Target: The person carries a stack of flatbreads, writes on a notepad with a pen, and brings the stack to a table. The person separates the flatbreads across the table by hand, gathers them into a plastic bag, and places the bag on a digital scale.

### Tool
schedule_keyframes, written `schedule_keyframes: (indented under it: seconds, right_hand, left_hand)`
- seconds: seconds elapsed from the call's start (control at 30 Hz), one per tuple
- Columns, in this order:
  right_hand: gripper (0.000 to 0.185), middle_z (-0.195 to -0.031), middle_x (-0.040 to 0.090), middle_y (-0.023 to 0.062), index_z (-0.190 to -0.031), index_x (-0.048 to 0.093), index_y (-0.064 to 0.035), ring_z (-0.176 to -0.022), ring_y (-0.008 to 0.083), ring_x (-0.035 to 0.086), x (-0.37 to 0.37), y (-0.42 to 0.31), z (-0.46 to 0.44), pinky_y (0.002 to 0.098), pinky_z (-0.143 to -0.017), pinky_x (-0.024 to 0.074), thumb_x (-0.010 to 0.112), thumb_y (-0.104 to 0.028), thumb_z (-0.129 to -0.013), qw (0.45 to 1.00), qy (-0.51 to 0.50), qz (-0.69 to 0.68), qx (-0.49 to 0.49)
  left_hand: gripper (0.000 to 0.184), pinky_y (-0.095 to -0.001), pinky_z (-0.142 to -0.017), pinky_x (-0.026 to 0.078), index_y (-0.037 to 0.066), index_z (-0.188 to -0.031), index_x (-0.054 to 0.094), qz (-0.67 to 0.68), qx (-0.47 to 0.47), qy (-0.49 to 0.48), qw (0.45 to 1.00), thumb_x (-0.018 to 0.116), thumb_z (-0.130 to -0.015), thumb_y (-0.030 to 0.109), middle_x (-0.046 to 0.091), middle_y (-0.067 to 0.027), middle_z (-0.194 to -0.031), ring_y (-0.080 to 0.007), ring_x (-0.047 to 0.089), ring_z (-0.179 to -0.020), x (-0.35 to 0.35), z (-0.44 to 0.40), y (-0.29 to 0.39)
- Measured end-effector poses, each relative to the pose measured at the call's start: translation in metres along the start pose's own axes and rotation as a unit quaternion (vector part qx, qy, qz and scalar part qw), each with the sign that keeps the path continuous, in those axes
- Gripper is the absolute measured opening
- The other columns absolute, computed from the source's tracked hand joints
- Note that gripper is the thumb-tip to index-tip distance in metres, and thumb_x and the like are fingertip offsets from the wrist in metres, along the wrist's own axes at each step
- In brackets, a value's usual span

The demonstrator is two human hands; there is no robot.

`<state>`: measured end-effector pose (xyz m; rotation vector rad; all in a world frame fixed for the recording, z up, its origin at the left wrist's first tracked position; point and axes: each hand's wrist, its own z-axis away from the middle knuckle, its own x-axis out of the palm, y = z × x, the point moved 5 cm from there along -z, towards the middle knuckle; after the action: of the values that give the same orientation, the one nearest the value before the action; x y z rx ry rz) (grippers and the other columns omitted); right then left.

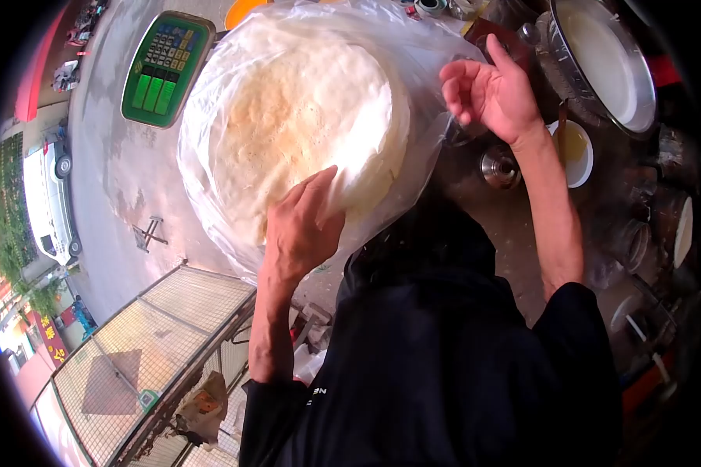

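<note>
A large, thick round of pale flatbread [280, 109], lightly browned in the middle, lies in a clear plastic bag [436, 54] whose rim is spread around it. Whether it is one piece or a stack, I cannot tell. My left hand [302, 222] is closed over the bread's near edge, fingers bent against its top, thumb hidden. Off to the right of the bag, my right hand [494, 93] is raised with nothing in it, its thumb apart and its fingers loosely curled.
A green scale display [163, 70] stands left of the bread. To the right are a metal pot of white liquid [600, 62], a white bowl of yellow liquid [576, 152] and a round metal container [500, 167]. A wire-mesh frame [156, 335] is at lower left; a van [51, 202] stands beyond.
</note>
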<state>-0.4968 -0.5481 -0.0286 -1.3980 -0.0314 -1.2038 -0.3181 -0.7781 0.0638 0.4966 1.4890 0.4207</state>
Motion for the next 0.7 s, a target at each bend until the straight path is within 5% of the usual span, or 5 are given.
schedule_keyframes:
  seconds: [0.1,0.17,0.33,0.43,0.7]
  right_hand:
    - [0.074,-0.082,0.067,0.0126,-0.103,0.061,0.0012,-0.068,0.0205,0.066,0.036,0.017,0.013,0.0292,-0.061,0.0539,0.025,-0.063,-0.093,0.992,-0.056,0.028,0.108]
    - [0.065,-0.088,0.067,0.0186,-0.107,0.057,0.0023,-0.074,0.0256,0.068,0.048,0.036,0.016,0.034,-0.067,0.0563,0.036,-0.057,-0.093,0.99,-0.003,-0.01,0.141]
    - [0.052,-0.097,0.065,0.0235,-0.106,0.055,0.0049,-0.087,0.0331,0.066,0.049,0.07,0.023,0.0397,-0.075,0.0557,0.044,-0.044,-0.094,0.984,0.099,-0.084,0.124]
    - [0.047,-0.1,0.064,0.0242,-0.106,0.055,0.0052,-0.09,0.0339,0.066,0.056,0.072,0.017,0.041,-0.077,0.0557,0.047,-0.04,-0.093,0.982,0.074,-0.134,0.112]
    - [0.057,-0.106,0.063,0.0224,-0.116,0.052,0.0054,-0.097,0.0332,0.064,0.077,0.052,-0.018,0.042,-0.081,0.0545,0.05,-0.046,-0.091,0.989,0.062,-0.122,0.064]
  left_hand:
    - [0.046,-0.035,-0.074,0.054,0.006,-0.113,0.061,0.042,-0.026,-0.012,0.999,0.072,-0.069,0.002,0.067,-0.0155,-0.1,-0.0298,0.067,-0.089,-0.001,0.0,-0.01]
    - [0.039,-0.0326,-0.073,0.054,0.007,-0.112,0.063,0.09,-0.06,0.013,0.994,0.068,-0.073,0.0,0.068,-0.0155,-0.098,-0.0265,0.069,-0.087,-0.007,0.001,-0.023]
    - [0.036,-0.0291,-0.073,0.051,0.005,-0.112,0.062,0.064,-0.105,0.009,0.992,0.063,-0.077,-0.001,0.069,-0.0174,-0.092,-0.0254,0.069,-0.083,-0.018,-0.002,-0.026]
    - [0.033,-0.029,-0.073,0.051,0.003,-0.111,0.062,0.063,-0.099,0.046,0.992,0.062,-0.078,-0.001,0.069,-0.017,-0.089,-0.0216,0.068,-0.081,-0.018,0.001,-0.041]
    - [0.03,-0.029,-0.073,0.05,0.002,-0.11,0.063,0.153,-0.11,0.091,0.978,0.062,-0.08,0.0,0.069,-0.0142,-0.085,-0.0135,0.064,-0.081,-0.022,0.014,-0.058]
